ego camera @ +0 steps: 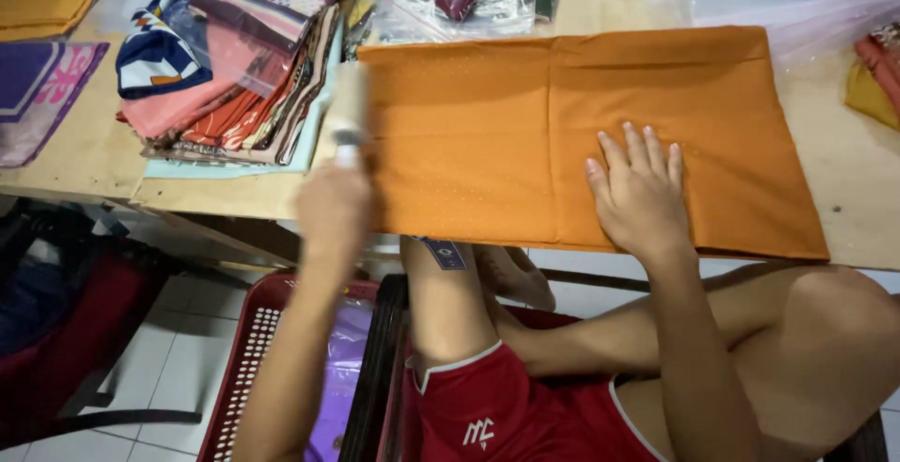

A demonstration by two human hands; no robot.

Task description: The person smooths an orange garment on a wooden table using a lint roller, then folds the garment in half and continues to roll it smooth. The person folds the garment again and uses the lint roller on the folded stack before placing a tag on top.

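Orange folded cloth lay flat near the table edge, right hand pressing it down with fingers spread open so it stayed put, while the blurry left hand was clenched around a small brush-like tool at its left edge

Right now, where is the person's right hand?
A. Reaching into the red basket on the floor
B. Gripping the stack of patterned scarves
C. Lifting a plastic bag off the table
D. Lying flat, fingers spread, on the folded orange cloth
D: the right hand lies palm down with fingers spread on the folded orange cloth, well away from the stack of patterned scarves at the table's left.
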